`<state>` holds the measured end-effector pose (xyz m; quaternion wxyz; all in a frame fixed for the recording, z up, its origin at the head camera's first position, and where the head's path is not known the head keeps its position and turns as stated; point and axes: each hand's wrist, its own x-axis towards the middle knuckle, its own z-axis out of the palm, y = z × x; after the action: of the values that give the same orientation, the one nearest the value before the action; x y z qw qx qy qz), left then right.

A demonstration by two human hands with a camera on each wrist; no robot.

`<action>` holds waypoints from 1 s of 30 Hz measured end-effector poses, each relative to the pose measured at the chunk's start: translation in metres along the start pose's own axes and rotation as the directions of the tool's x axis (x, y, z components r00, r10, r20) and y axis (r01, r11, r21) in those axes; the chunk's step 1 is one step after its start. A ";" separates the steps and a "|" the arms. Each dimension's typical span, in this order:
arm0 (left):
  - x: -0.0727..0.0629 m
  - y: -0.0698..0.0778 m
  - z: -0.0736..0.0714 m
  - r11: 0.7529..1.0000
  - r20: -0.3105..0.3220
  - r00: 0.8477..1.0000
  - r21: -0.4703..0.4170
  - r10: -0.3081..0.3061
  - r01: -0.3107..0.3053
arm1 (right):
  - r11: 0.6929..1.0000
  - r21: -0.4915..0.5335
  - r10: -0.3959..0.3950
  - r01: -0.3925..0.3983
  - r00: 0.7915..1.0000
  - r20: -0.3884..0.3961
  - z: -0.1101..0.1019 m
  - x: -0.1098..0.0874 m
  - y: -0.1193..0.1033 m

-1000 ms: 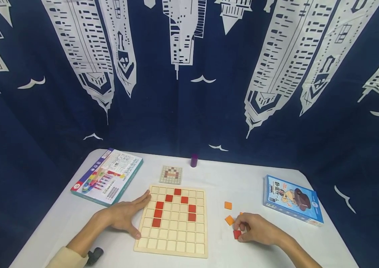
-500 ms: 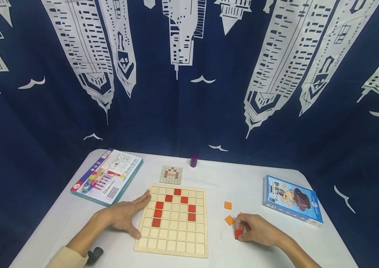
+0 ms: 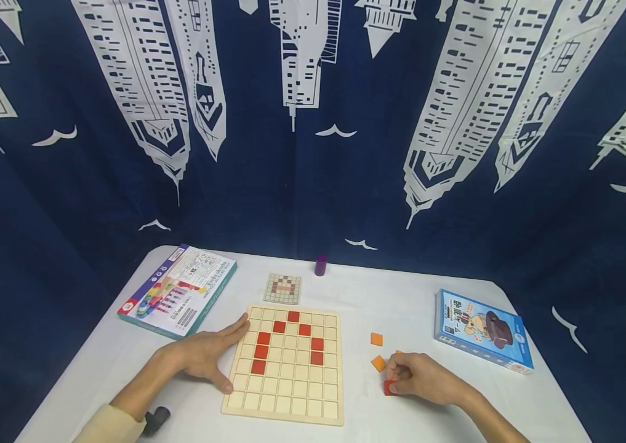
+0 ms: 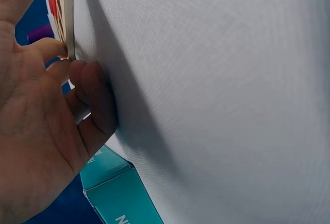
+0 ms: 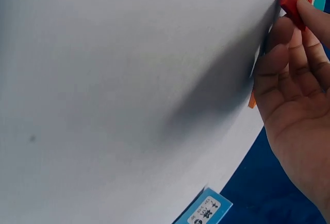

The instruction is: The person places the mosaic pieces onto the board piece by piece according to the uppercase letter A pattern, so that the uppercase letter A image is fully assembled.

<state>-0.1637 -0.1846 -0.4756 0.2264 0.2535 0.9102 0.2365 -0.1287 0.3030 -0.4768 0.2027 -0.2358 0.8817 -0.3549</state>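
A pale wooden grid board (image 3: 286, 387) lies in front of me in the head view, with several red square tiles (image 3: 260, 352) set in its cells in an arch. My left hand (image 3: 202, 357) is spread along the board's left edge, fingertips and thumb touching the frame. To the right of the board, my right hand (image 3: 428, 378) pinches a red tile (image 3: 388, 387) at the tabletop. The right wrist view shows that red tile (image 5: 292, 3) tilted between thumb and fingers. Orange tiles (image 3: 377, 339) lie just beyond the right hand, one partly hidden by it.
A small pattern card (image 3: 282, 289) lies behind the board, near a purple cylinder (image 3: 321, 266). A teal-edged box (image 3: 180, 292) is at the left, and a blue game box (image 3: 484, 331) at the right. A small black object (image 3: 156, 421) is beside the left wrist.
The right hand's thumb and fingers have closed on the red tile, which has shifted slightly and is now more covered by them. The left hand and the board stay in place.
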 end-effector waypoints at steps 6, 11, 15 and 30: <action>0.002 -0.005 0.002 1.000 -0.011 1.000 0.009 0.013 -0.013 | 0.998 0.064 0.010 -0.011 1.000 0.014 0.006 0.007 -0.004; 0.003 -0.008 0.003 1.000 -0.017 1.000 0.006 0.013 -0.013 | 0.989 0.144 0.024 -0.025 1.000 0.008 0.014 0.018 -0.013; 0.003 -0.008 0.003 1.000 -0.017 1.000 0.001 0.010 -0.010 | 0.980 0.196 0.036 -0.032 0.999 -0.017 0.024 0.031 -0.024; 0.003 -0.005 0.002 1.000 -0.006 1.000 0.006 -0.003 0.003 | 0.982 0.185 -0.022 0.032 0.998 -0.056 0.054 0.077 -0.063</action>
<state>-0.1663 -0.1859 -0.4808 0.2231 0.2521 0.9121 0.2340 -0.1459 0.1912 -0.4820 0.1954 -0.2182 0.8466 -0.4444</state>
